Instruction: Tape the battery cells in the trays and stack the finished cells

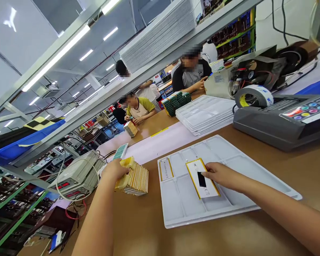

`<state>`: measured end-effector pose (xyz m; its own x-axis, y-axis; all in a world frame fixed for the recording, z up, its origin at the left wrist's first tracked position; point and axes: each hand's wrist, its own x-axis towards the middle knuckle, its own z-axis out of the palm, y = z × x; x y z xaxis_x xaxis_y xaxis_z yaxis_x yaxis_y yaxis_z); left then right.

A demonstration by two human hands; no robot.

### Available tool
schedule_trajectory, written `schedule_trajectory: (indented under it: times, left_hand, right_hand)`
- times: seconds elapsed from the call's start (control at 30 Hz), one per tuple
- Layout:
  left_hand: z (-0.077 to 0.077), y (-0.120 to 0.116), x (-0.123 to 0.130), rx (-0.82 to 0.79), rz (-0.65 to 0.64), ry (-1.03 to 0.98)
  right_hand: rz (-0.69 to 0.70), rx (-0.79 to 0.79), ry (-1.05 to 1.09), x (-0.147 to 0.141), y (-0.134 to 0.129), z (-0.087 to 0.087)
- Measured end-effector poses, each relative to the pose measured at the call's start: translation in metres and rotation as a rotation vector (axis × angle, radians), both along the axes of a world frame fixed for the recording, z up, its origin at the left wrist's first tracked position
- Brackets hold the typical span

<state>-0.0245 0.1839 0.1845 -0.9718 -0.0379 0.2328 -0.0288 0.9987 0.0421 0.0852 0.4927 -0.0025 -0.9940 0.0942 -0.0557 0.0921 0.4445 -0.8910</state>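
Half-hiding a likely battery (pixel 205 188), right hand (pixel 221 176) rests.

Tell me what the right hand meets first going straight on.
The right hand rests on a flat pouch battery in the white tray; past its gold edge it would likely meet the tray's raised divider first, though depth is hard to judge.

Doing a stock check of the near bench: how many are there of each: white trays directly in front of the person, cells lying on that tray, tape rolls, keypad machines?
Near white tray: 1
Flat pouch cells: 2
Tape roll: 1
Grey keypad machine: 1
Total: 5
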Motion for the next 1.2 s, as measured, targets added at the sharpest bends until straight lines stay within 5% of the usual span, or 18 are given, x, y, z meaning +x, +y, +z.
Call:
schedule_trajectory:
  times: [0.07, 0.13, 0.23, 0.3, 0.37, 0.43, 0.67, 0.87, 1.03, 1.2]
  left_hand:
    - [0.001, 0.004, 0.020, 0.129, -0.018, 0.105]
    - [-0.013, 0.012, 0.041, 0.514, -0.157, 0.122]
    - [-0.066, 0.030, 0.061, 1.375, -0.434, -0.231]
    - [-0.112, 0.044, 0.062, 1.802, -0.399, -0.569]
    - [-0.151, 0.055, 0.058, 2.103, -0.401, -0.752]
    - [-0.174, 0.060, 0.053, 2.257, -0.451, -0.881]
    - [-0.183, 0.059, 0.053, 2.433, -0.561, -0.900]
    - [-0.184, 0.053, 0.047, 2.474, -0.594, -0.800]
    - [-0.180, 0.051, 0.045, 2.410, -0.362, -0.705]
    - [-0.176, 0.051, 0.045, 2.137, -0.096, -0.326]
  right_hand:
    - [-0.032, -0.011, 0.008, -0.003, 0.001, -0.004]
    - [-0.058, -0.031, 0.015, -0.005, 0.000, -0.005]
    - [-0.052, -0.137, 0.004, -0.004, -0.005, 0.006]
    - [-0.036, -0.210, 0.013, -0.002, -0.013, 0.020]
    - [0.005, -0.237, 0.056, -0.003, -0.027, 0.036]
    - [0.073, -0.211, 0.119, -0.010, -0.046, 0.047]
    - [0.099, 0.203, 0.086, -0.043, -0.114, 0.048]
    - [0.053, 0.813, 0.082, -0.038, -0.109, 0.067]
    - [-0.055, 0.922, 0.030, -0.079, -0.085, 0.054]
    - [-0.015, 0.907, 0.006, -0.110, -0.094, 0.030]
